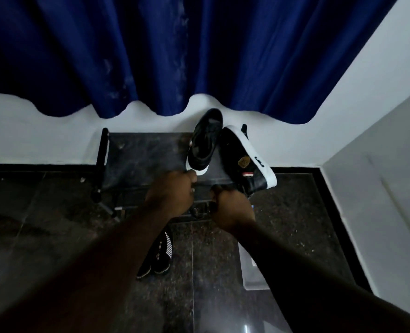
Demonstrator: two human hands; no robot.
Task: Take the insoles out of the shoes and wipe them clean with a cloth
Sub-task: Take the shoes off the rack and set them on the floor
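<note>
Two black shoes with white soles are on a small black rack (pixel 136 155) against the wall. The left shoe (pixel 205 140) stands with its toe pointing at the wall. The right shoe (pixel 244 159) leans on its side, white sole facing right. My left hand (pixel 172 191) has curled fingers at the left shoe's white heel and grips it. My right hand (pixel 232 207) curls round the heel end of the right shoe. The insides of both shoes are dark, so no insole shows. No cloth is in view.
A dark blue curtain (pixel 175 49) hangs over the white wall behind the rack. A pair of black slip-on shoes with white stripes (pixel 159 258) lies on the dark stone floor under my arms. A grey flat tray (pixel 250 270) lies to the right, by a white wall corner (pixel 367 188).
</note>
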